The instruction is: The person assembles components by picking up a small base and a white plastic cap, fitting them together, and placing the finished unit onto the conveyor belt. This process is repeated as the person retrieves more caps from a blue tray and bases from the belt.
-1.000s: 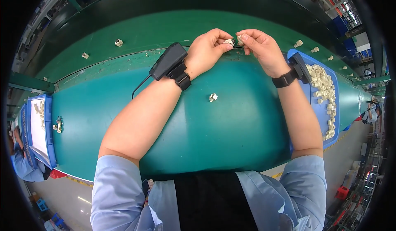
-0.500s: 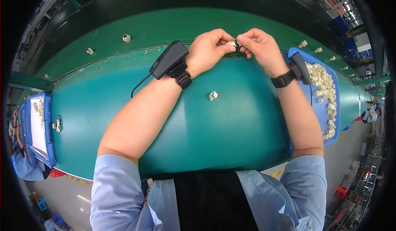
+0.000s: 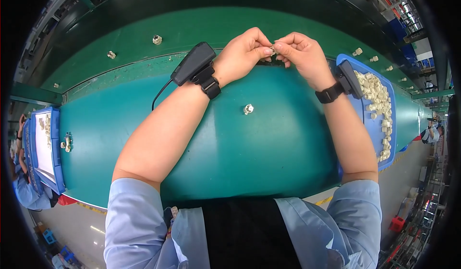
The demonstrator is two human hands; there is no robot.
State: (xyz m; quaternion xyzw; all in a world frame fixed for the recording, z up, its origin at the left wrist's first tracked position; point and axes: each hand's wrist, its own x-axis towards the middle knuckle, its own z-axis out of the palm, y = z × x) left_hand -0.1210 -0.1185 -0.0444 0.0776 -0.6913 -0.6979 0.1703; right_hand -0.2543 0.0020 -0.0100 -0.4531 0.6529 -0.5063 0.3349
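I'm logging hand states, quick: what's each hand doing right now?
Left hand: closed, pinching a small pale part.
Right hand: closed on the same part, which is mostly hidden.

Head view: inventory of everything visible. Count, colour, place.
Held part: one, pale, largely hidden, top centre
Work surface: one, teal, centre
Loose part: one, whitish, on work surface
Green strip: one, green, beyond work surface
Strip parts: at least seven, pale, along green strip
Tray: one, blue, right
Tray parts: many, cream, inside tray
Bin: at least one, blue, far left
Bin parts: several, pale, inside bin
Small cluster: uncounted, pale, beside bin
Co-workers: at least two, bluish clothing, both edges
Wrist devices: two, black, one per wrist
Sleeves: two, light blue, bottom
Hands: two, bare, left hand and right hand on held part
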